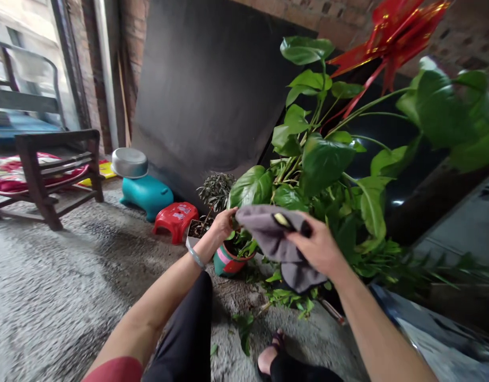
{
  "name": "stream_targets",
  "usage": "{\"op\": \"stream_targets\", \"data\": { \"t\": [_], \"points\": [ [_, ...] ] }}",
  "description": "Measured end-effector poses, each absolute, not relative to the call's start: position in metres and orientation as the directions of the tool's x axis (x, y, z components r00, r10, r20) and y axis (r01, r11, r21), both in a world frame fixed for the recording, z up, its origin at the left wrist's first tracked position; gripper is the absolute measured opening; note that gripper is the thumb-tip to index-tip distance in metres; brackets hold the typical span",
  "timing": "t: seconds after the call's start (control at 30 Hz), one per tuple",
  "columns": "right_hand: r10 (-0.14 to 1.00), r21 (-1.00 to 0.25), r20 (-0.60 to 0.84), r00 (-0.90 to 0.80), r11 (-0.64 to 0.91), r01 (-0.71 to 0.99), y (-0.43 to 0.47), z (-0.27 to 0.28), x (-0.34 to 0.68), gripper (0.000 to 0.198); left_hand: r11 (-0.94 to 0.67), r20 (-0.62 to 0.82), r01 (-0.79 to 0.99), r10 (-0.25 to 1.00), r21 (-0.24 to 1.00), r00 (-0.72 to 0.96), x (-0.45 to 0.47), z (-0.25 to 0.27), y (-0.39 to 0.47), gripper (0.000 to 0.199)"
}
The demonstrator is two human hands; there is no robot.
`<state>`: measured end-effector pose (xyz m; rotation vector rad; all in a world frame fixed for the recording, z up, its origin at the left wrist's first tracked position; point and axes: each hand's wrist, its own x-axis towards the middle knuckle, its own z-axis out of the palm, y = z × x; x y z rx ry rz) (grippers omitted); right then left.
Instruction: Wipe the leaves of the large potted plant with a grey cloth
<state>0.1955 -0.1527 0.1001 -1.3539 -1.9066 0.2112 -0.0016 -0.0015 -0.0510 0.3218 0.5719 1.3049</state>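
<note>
My right hand (pixel 318 245) is closed around a bunched grey cloth (pixel 264 231) with dark edging and a small yellowish patch. The cloth hangs in front of the lower leaves of a large green potted plant (pixel 328 156). At the lower edge of a broad leaf (pixel 252 187), the fingers of my left hand (pixel 221 225) are pinched together, close to the cloth's left end. Their tips are partly hidden, but they appear to grip the leaf. Below the cloth stands a green and red flowerpot (pixel 227 262).
A red plastic stool (pixel 176 220), a teal animal-shaped seat (pixel 147 193) with a metal basin (pixel 129 162) on it, and a wooden chair (pixel 55 170) stand left. A dark panel (pixel 204 79) leans on the brick wall. A red bow (pixel 391 40) hangs upper right.
</note>
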Motion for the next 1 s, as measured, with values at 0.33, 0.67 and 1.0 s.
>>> {"op": "stream_targets", "data": {
  "t": [0.33, 0.67, 1.0],
  "points": [
    [0.882, -0.334, 0.469, -0.048, 0.227, 0.915, -0.125, 0.069, 0.199, 0.040, 0.325, -0.313, -0.808, 0.932, 0.492, 0.184, 0.001, -0.044, -0.016, 0.007],
    [0.751, -0.559, 0.635, 0.183, 0.283, 0.779, -0.161, 0.086, 0.234, 0.048, 0.258, -0.396, -0.794, 0.918, 0.550, 0.024, -0.002, -0.084, -0.016, 0.018],
    [0.953, -0.637, 0.301, 0.018, 0.187, 0.748, -0.175, 0.018, 0.223, 0.038, 0.224, -0.241, -0.775, 0.966, 0.591, 0.095, 0.051, -0.097, -0.021, 0.025]
  ]
}}
